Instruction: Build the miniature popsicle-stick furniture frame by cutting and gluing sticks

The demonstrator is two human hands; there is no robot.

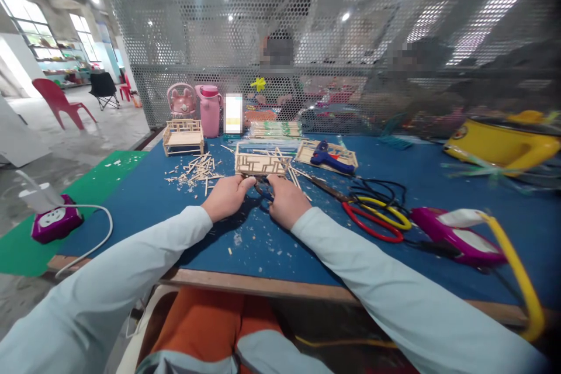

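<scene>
Both my hands rest on the blue table top (394, 163) in front of a small wooden-stick frame model (256, 163). My left hand (227, 197) is curled, its fingertips touching the model's near edge. My right hand (286, 201) is closed around a dark small tool (263, 189), of which only a bit shows between my hands. Loose wooden sticks (195, 170) lie scattered just left of the model.
A finished stick bench (183, 136), a pink bottle (210, 110), a blue glue gun (328, 158) on a stick tray, red and yellow scissors (379, 219), a purple tool (456, 239), a power strip (55, 223) and a mesh screen (307, 41) with people behind it.
</scene>
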